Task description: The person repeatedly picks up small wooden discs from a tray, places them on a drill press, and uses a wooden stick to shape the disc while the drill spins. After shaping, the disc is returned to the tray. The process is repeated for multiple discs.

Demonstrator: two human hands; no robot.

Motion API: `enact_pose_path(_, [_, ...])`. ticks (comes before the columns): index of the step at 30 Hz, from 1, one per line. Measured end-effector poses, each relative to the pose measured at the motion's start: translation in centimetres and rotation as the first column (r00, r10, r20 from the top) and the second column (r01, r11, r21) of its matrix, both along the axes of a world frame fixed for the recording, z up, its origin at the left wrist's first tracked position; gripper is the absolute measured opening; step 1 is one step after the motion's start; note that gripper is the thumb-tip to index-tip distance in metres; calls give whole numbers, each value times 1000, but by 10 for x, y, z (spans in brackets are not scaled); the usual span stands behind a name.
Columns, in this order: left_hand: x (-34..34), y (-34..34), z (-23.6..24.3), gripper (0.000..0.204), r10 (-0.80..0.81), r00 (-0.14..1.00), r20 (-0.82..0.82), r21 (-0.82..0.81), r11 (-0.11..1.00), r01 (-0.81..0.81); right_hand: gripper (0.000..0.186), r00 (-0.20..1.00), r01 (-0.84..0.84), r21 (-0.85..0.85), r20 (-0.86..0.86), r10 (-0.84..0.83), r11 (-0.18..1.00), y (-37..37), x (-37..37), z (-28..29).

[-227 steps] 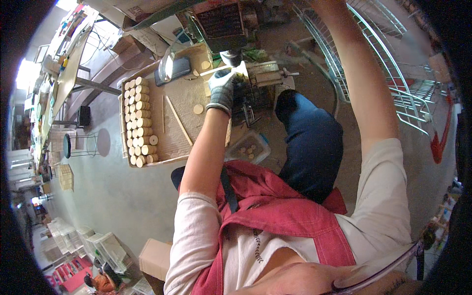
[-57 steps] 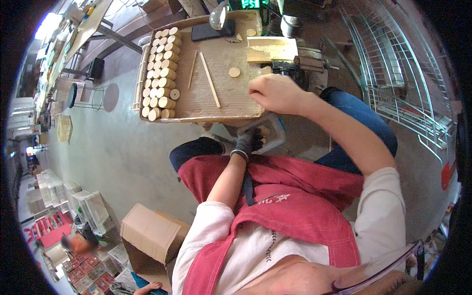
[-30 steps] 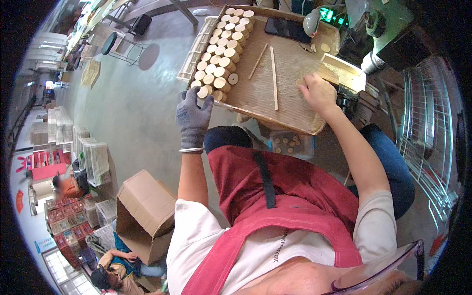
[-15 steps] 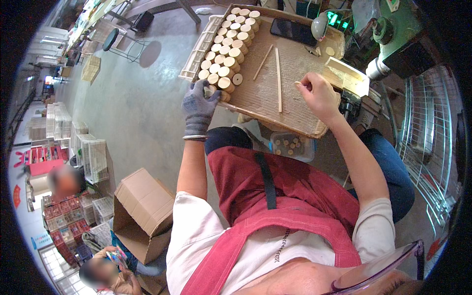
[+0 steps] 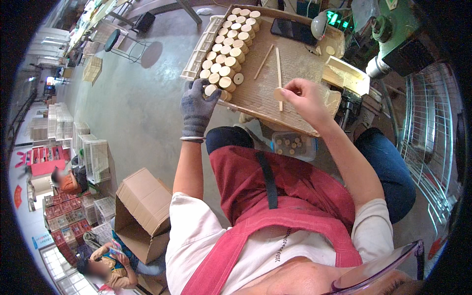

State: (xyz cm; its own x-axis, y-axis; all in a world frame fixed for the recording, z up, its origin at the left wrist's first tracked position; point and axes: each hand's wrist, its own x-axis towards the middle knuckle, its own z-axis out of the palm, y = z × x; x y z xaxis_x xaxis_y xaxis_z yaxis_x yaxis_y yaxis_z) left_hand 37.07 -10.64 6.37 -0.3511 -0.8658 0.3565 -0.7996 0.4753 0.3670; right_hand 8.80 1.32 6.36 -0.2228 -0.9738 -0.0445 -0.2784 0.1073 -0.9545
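Note:
My left hand (image 5: 197, 108), in a grey glove, is at the near left corner of a cardboard tray (image 5: 258, 101). Its fingers and thumb curve around the nearest stack of pale wooden discs (image 5: 210, 90). Rows of similar stacked discs (image 5: 230, 42) fill the tray's left side; one disc with a small centre hole (image 5: 238, 78) stands at their right edge. Bare, my right hand (image 5: 307, 101) pinches a single wooden disc (image 5: 280, 94) between thumb and fingers above the tray. Beneath that disc lies a thin wooden strip (image 5: 279, 69), with another strip (image 5: 264, 61) to its left.
A phone (image 5: 294, 31) and a lamp bulb (image 5: 319, 27) are at the tray's far side. Right of it stand a wooden box (image 5: 346, 76) and a green machine (image 5: 400, 34). A plastic tub (image 5: 294, 146) with discs sits below. A cardboard carton (image 5: 145, 201) lies left.
My right hand has moved left and slightly nearer to me over the tray, and the disc in its fingers now shows clearly. My left hand stays at the near stack.

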Motion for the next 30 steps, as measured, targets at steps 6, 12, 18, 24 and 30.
enact_pose_path(6, [-8, 8, -15, 19, -5, 984, -175, 55, 998, 15, 20, 801, -124, 179, 599, -8, 976, -65, 64, -1])
enact_pose_path(12, [-23, 16, -17, 21, 153, 984, -90, 137, 981, -140, 25, 814, -67, 247, 574, -90, 967, -111, 96, -50])
enact_pose_path(18, [-25, 13, -19, 20, 143, 986, -80, 145, 981, -131, 24, 876, -46, 238, 477, -75, 970, -110, 106, -44])
enact_pose_path(24, [-18, 8, -32, 20, 227, 898, -378, 369, 926, -78, 22, 881, 7, 195, 463, -98, 981, -104, 115, -39])
enact_pose_path(30, [-16, 15, -33, 20, 158, 852, -499, 331, 943, 19, 23, 847, 47, 168, 516, -129, 985, -95, 116, -41])
